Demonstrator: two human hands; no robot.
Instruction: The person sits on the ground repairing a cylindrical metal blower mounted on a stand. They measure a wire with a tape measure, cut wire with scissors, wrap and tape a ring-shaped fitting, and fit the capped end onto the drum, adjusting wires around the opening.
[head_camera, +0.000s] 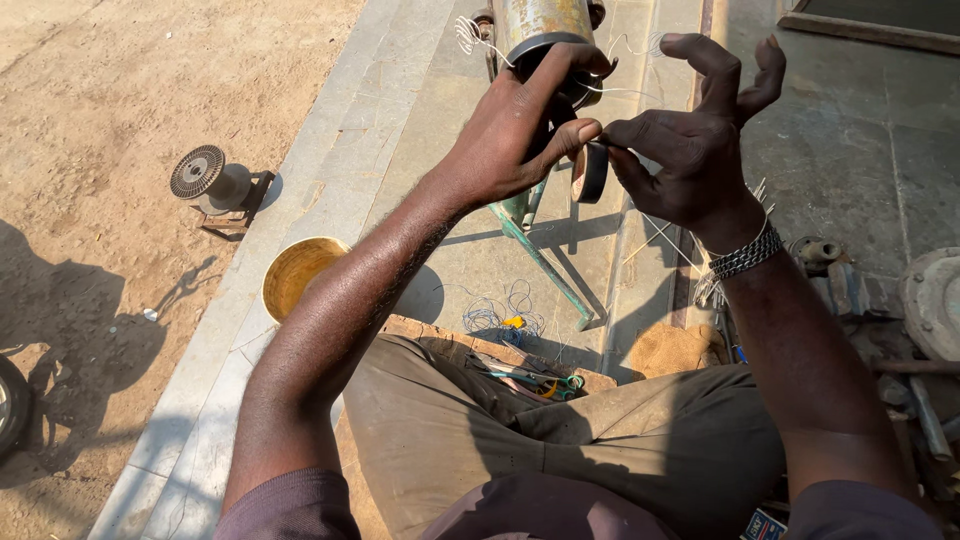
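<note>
Nearest the camera, the person's lap fills the lower frame, and a pair of pliers with coloured handles (545, 383) lies on the trousers by the knee; a shift of the legs could tip it off onto the paving. Just beyond the knee a loose tangle of thin wire (500, 312) sits on the stone slab (440, 150), easy to snag with a foot.

Higher up, both hands meet on a roll of black tape (590, 172). The left hand (515, 135) has thumb and forefinger closed on the roll's near edge. The right hand (690, 150) pinches the other side with thumb and forefinger while its other fingers splay upward, free. The roll hangs in the air between them, in front of the green stand's legs (540, 255). The hold is light on both sides, so the roll could slip and drop; a freed tape end could also fold and stick to itself or to a finger.

Behind the hands stands a metal cylinder (540, 25) with fine white wires (470, 35) sprouting from it; a careless pull could bend or break them.

The cylinder's top is cut off by the frame, and the left hand hides its lower opening. Whether a tape end is peeled free cannot be told. The dark parts (930, 300) at the right are hard to identify. To the left sit a yellow bowl (295, 272) and a finned motor part (210, 180).
</note>
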